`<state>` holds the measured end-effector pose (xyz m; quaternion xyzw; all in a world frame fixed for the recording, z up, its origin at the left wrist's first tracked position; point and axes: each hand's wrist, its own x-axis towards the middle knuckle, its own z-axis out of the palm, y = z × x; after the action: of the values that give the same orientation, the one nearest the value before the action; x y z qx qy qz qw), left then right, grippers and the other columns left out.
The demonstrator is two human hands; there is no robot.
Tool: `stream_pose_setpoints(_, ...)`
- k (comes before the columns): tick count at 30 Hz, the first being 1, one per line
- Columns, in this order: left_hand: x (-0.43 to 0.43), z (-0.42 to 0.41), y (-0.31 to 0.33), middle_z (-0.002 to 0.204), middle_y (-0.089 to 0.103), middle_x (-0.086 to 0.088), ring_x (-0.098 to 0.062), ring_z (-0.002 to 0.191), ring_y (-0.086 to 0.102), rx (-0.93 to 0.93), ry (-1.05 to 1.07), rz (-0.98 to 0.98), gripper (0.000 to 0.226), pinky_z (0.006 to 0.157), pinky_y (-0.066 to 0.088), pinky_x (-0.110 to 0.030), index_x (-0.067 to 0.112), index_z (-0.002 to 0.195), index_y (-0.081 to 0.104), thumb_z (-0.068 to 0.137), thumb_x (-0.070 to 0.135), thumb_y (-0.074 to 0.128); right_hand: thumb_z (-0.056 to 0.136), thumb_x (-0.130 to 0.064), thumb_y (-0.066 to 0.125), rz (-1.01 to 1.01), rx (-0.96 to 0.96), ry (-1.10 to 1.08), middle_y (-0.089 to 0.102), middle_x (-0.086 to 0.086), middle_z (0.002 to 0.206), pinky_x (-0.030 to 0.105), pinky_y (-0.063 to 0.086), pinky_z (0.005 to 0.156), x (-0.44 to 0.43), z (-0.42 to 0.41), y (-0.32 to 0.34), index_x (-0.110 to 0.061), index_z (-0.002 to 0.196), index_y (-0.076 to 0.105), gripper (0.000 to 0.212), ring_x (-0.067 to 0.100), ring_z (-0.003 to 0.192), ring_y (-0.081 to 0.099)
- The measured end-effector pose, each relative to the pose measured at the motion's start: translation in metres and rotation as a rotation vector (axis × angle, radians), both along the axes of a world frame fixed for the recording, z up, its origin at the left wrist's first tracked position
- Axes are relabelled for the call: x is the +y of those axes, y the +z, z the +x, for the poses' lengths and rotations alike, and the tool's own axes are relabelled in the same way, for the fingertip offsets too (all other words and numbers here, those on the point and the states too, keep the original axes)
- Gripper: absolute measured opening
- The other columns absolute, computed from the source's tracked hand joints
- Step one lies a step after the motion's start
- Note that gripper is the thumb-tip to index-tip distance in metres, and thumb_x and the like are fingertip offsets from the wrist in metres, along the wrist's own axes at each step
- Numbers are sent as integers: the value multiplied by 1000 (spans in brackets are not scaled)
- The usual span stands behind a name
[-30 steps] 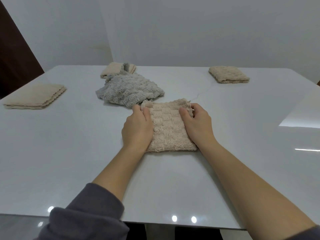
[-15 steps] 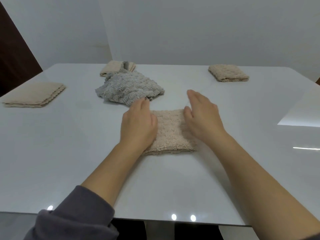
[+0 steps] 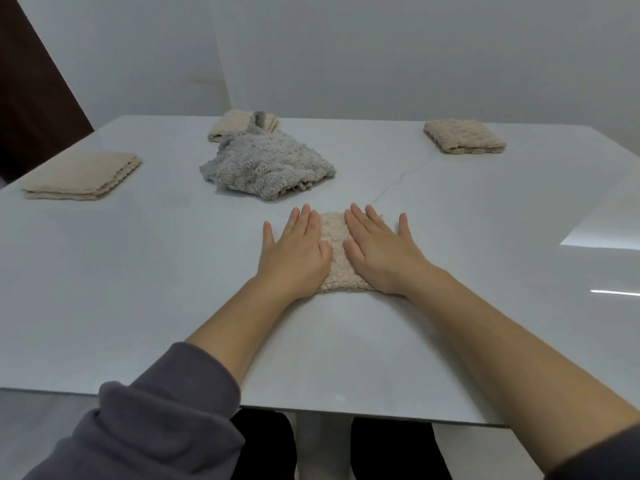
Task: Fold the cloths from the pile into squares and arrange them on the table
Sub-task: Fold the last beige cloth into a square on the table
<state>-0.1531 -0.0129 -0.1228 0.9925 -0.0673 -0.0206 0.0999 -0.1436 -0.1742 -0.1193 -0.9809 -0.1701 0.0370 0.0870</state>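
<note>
Hands: my left hand (image 3: 294, 252) and right hand (image 3: 377, 252) lie flat, fingers straight, pressing the folded cloth (image 3: 334, 247).
Cloth: mid-tabletop (image 3: 138, 271), toward the front edge.
Risk: thick fold may spring open when I lift off.
Beyond: crumpled grey cloth (image 3: 266, 168).

Pressing the folded beige cloth (image 3: 335, 251) flat on the white table (image 3: 138, 271) with left hand (image 3: 294, 252) and right hand (image 3: 377, 251), fingers straight.
Just beyond: a crumpled grey cloth (image 3: 266, 166), overlapping a folded cream cloth (image 3: 230, 124) behind. Far left, a folded tan cloth (image 3: 81, 174); far right, a folded beige square (image 3: 464, 136), well apart from the rest.
</note>
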Motion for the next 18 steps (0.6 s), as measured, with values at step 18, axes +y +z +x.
stream_pose_setpoints(18,-8,-22,-4,162,-8,-1,-11,148,-10,-39,-15,-8,60,120,-1,-43,10,154,-2,102,34,17,105,-36,17,-33,-42,69,-2,8,164,39,0,122,-3,-21,-1,-7,155,3,60,18,150,-3)
